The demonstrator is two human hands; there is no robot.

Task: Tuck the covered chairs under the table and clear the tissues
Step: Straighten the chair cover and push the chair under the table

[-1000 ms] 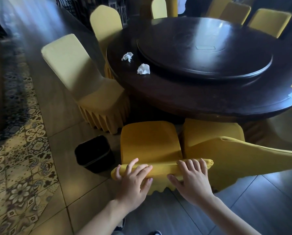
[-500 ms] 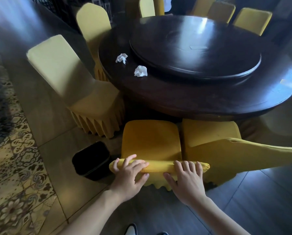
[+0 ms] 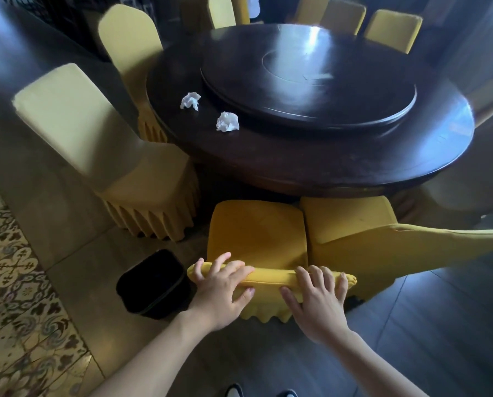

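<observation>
Head view. Left hand (image 3: 219, 290) and right hand (image 3: 317, 302) both grip the top edge of the backrest of the near covered chair (image 3: 256, 233), fingers curled over it, thumbs behind; its seat front sits just under the rim of the round dark counter (image 3: 325, 173); a second yellow chair (image 3: 351, 224) touches it on the right; two crumpled tissues (image 3: 227, 121) lie on the counter beside the turntable (image 3: 308, 81); a black bin (image 3: 153, 285) stands on the floor at left.
</observation>
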